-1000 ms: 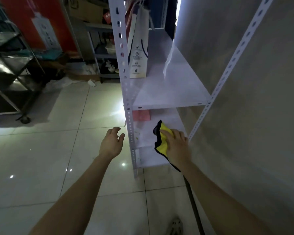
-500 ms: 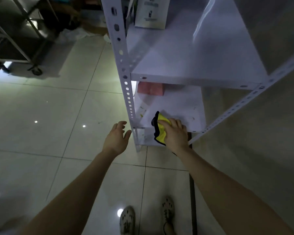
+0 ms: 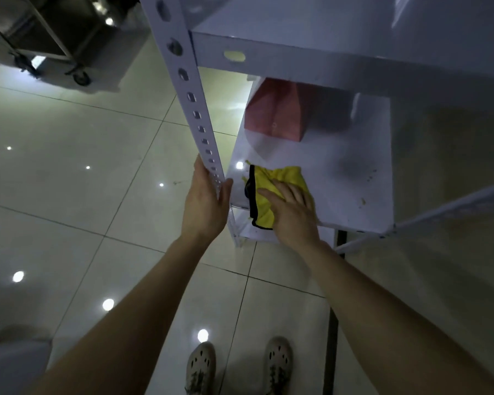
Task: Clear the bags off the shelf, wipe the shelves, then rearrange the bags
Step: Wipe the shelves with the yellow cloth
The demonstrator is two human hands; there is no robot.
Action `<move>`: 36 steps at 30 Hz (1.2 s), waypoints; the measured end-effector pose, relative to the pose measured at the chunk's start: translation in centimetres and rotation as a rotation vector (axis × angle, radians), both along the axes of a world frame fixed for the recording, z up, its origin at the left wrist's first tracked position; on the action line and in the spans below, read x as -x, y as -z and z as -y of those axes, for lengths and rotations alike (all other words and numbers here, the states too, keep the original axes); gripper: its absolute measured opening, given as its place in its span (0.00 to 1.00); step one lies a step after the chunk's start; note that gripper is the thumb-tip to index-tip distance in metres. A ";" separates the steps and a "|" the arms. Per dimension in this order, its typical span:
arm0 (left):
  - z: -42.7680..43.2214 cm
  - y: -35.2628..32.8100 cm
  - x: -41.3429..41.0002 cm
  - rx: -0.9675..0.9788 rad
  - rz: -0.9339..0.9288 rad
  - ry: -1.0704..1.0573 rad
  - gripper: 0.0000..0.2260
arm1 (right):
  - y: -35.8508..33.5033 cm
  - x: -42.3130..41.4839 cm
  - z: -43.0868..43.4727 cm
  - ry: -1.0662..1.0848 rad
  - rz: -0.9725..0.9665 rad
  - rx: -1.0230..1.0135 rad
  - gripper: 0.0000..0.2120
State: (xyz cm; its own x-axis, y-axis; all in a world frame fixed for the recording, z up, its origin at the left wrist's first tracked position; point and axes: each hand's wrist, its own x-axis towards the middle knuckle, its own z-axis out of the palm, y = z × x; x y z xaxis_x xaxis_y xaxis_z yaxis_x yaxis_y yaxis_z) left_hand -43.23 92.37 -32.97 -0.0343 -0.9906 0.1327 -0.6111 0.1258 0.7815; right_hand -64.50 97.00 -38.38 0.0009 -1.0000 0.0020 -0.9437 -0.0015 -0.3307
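My shoes (image 3: 200, 366) stand on the tiled floor (image 3: 97, 195) just short of the rack, and both my arms reach forward and down from there. My left hand (image 3: 206, 203) is on the front upright (image 3: 194, 109), low down. The thumb is on the shelf side and the other fingers go round the far side, so I am gripping the post. I judge this is to steady me as I lean in, and to stop the light rack shifting under the rubbing.

My right hand (image 3: 293, 212) lies palm down on the yellow cloth (image 3: 271, 181). Its fingers are straight and spread, pressing rather than clutching. The flat hand puts an even load on the cloth, and the wrist is low with the forearm running almost in line with the board. The cloth is bunched at the front left corner of the lower shelf (image 3: 354, 178), with its black edge hanging over the front lip.

Specks and a dull smudge show on the board to the right of the cloth, so I think the wiping here is only part done.

Further back on the same board stands a pink bag (image 3: 277, 112), apart from the cloth and partly hidden under the upper shelf (image 3: 325, 61). It would have to come off before I could wipe that end.

Far off to the left is a metal cart (image 3: 49, 38) on castors.
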 end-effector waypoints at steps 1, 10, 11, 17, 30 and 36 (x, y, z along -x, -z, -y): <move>0.1 0.1 0.2 0.016 0.014 0.001 0.25 | 0.2 0.3 0.5 0.010 -0.009 -0.006 0.31; -0.1 -0.4 0.4 -0.021 0.130 0.001 0.20 | 0.0 -1.7 10.8 0.082 -0.024 -0.090 0.35; -0.1 -0.5 0.4 -0.024 0.135 0.005 0.20 | 0.0 -2.7 11.6 0.067 -0.031 -0.100 0.34; -0.3 -1.3 0.5 -0.013 0.142 0.012 0.21 | 0.5 -5.3 8.3 -0.093 -0.104 0.025 0.31; -0.8 -1.9 0.9 0.053 0.110 -0.012 0.19 | 0.6 0.9 1.6 0.121 -0.072 0.038 0.33; -0.1 -0.3 0.7 0.212 0.171 -0.015 0.18 | 1.0 -4.1 6.6 0.033 -0.158 0.048 0.32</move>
